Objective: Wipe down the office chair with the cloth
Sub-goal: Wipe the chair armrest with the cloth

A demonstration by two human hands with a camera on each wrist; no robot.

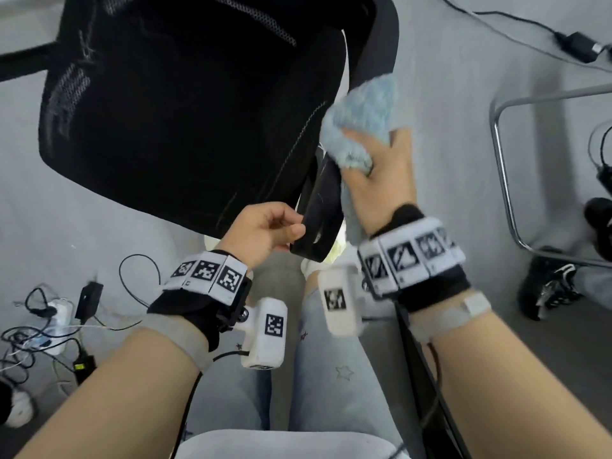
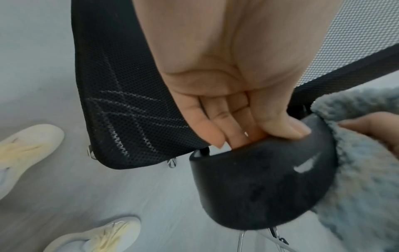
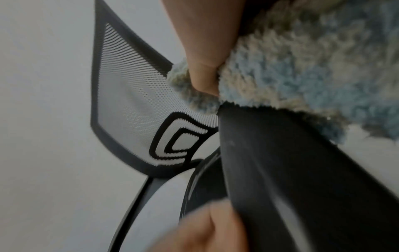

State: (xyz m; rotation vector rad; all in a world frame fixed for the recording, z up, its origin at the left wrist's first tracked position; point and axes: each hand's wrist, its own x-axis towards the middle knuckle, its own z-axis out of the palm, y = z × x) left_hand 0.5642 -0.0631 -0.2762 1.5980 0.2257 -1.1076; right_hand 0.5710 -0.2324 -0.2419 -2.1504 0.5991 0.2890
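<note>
The black mesh office chair [image 1: 172, 104] fills the upper middle of the head view, seat toward me. Its black plastic armrest [image 1: 323, 210] runs down the seat's right side. My left hand [image 1: 265, 228] grips the near end of the armrest [image 2: 259, 184], thumb on top and fingers curled under its edge. My right hand [image 1: 381, 173] holds a fluffy light-blue cloth [image 1: 361, 117] bunched against the armrest's outer side. In the right wrist view the cloth [image 3: 302, 71] lies over the armrest [image 3: 291, 170] with my thumb pressed into it. The chair's mesh backrest [image 3: 129, 102] shows behind.
Cables, a power strip [image 1: 59, 313] and adapters litter the grey floor at the left. A chrome chair frame [image 1: 506, 180] and dark shoes [image 1: 549, 286] stand at the right. A power brick [image 1: 579, 46] lies at the top right. My legs and pale shoes [image 2: 28, 150] are below the seat.
</note>
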